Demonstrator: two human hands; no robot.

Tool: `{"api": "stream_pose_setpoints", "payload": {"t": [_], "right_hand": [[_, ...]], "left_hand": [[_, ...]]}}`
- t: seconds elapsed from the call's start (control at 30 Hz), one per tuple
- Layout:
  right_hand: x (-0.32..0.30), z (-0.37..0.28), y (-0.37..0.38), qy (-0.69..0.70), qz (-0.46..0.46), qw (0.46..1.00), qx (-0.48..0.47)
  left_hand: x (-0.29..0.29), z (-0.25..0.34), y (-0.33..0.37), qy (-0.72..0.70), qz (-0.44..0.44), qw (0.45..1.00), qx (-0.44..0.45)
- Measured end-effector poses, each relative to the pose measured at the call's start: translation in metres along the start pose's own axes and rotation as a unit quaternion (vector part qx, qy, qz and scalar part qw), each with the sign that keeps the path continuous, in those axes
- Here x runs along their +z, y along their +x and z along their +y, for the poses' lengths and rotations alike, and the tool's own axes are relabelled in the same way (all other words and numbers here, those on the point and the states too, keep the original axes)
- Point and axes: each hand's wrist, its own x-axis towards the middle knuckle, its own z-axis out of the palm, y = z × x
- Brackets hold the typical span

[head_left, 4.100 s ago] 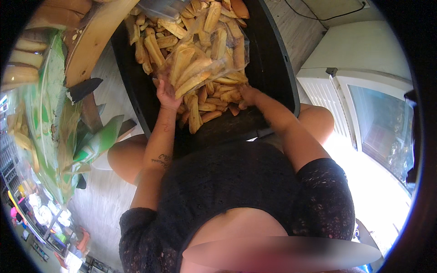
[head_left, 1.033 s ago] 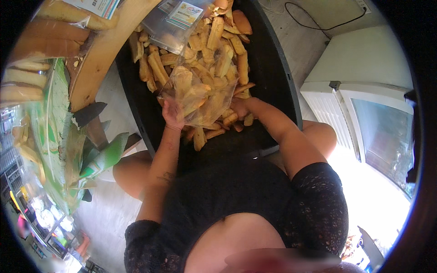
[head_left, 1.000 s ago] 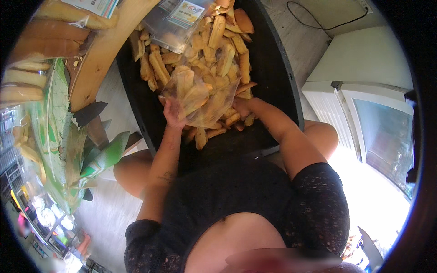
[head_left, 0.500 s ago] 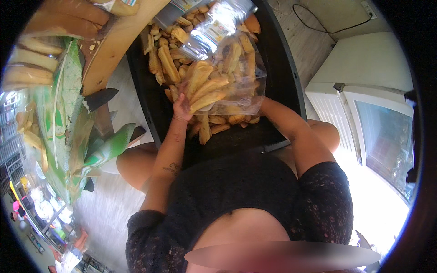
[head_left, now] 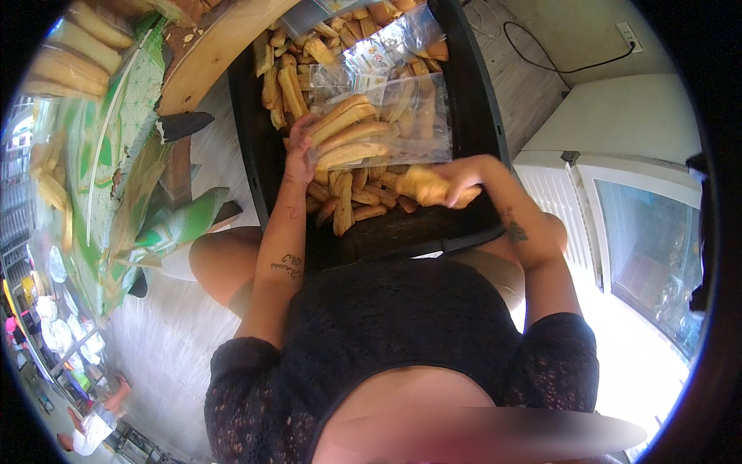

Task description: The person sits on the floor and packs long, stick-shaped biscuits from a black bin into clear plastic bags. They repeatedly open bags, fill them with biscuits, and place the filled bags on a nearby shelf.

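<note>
My left hand [head_left: 299,148] is closed on the left end of a clear plastic bag [head_left: 421,127]. Inside the bag, several long golden bread sticks [head_left: 352,138] lie side by side near that hand; its right part is flat and see-through. To the right, my right hand [head_left: 469,176] grips loose bread pieces [head_left: 423,185], smeared by motion, just beyond the bag's lower right corner. Beneath both hands, a black tub [head_left: 483,93] holds a heap of similar bread sticks [head_left: 290,89]. Clear printed packaging [head_left: 386,50] lies over the heap's far part.
On the left, a wooden board edge [head_left: 220,54] and a green-and-white plastic sheet [head_left: 131,147] flank the tub. More bread [head_left: 73,69] sits at the far left. A white cabinet [head_left: 630,124] with a glass panel [head_left: 649,247] stands right. A black cable [head_left: 556,69] runs behind.
My right hand has come out from behind the bag's right side and lifted bread pieces from the heap. The bag lies flatter, still in my left hand, which moved slightly left and up.
</note>
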Motion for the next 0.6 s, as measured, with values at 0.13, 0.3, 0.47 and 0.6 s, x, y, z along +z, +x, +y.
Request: {"api": "stream_pose_setpoints", "payload": {"t": [0.13, 0.3, 0.47, 0.6], "right_hand": [[-0.021, -0.009, -0.070, 0.250, 0.125, 0.953, -0.119], [-0.038, -0.033, -0.086, 0.147, 0.227, 0.954, -0.128], [-0.032, -0.074, -0.077, -0.408, 0.421, 0.810, -0.016], [-0.011, -0.099, -0.069, -0.615, 0.490, 0.617, 0.026]], "left_hand": [[-0.010, -0.007, 0.003, -0.005, 0.064, 0.998, 0.026], [-0.028, -0.012, 0.006, -0.042, 0.020, 0.999, 0.019], [-0.033, -0.014, 0.003, -0.045, 0.045, 0.998, -0.013], [-0.031, -0.013, 0.004, -0.052, 0.032, 0.998, -0.027]]}}
